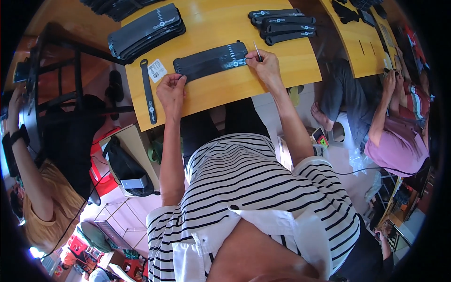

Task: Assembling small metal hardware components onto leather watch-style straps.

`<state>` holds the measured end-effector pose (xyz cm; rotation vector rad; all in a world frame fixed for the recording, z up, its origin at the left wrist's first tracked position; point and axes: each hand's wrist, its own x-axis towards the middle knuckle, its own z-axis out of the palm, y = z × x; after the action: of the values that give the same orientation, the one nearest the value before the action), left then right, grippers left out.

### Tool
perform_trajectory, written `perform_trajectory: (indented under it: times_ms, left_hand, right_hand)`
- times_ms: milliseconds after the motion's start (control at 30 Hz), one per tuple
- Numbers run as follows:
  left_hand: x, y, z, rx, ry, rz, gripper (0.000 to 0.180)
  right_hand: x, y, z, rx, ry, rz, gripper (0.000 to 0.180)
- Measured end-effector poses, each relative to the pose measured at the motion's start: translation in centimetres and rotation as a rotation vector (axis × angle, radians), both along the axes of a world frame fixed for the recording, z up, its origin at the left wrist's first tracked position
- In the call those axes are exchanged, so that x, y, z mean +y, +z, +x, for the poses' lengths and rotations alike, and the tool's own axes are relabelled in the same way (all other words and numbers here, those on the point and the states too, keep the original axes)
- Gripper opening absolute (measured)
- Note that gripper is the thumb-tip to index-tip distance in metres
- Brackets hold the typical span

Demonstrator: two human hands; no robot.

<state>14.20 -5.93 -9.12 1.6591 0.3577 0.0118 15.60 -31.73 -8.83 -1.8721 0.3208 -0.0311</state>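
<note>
In front of me on the yellow table (211, 99) lies a flat row of overlapping black straps (206, 63) with pale printing at the right end. My left hand (171, 92) pinches the near left corner of this row. My right hand (267, 67) is at the row's right end, its fingers closed round a thin pointed tool (257, 50) with a bright tip and a dark lower part; its exact kind is unclear. A single black strap (148, 89) with a rounded, slotted end lies left of my left hand, beside a white printed label (157, 70).
A thick stack of black straps (145, 35) stands at the far left, smaller bundles (284, 26) at the far right. A dark metal frame (80, 56) adjoins the table's left edge. Other people sit at the left and at a second table (359, 56) on the right.
</note>
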Motion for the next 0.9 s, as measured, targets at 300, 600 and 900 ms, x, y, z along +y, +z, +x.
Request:
perform_trajectory:
  times_ms: [300,600,900]
  left_hand:
    - [-0.44,0.51,-0.07,0.018,0.035,0.069,0.013]
    - [-0.49,0.4,-0.07,0.009,0.04,0.092,0.014]
    - [-0.72,0.76,-0.08,0.025,0.048,0.123,0.014]
  right_hand:
    - [0.27,0.04,0.0,-0.024,-0.035,0.011,0.009]
    - [0.21,-0.5,0.1,-0.035,-0.059,0.009,0.008]
    - [0.56,0.31,0.01,-0.021,-0.075,-0.03,0.008]
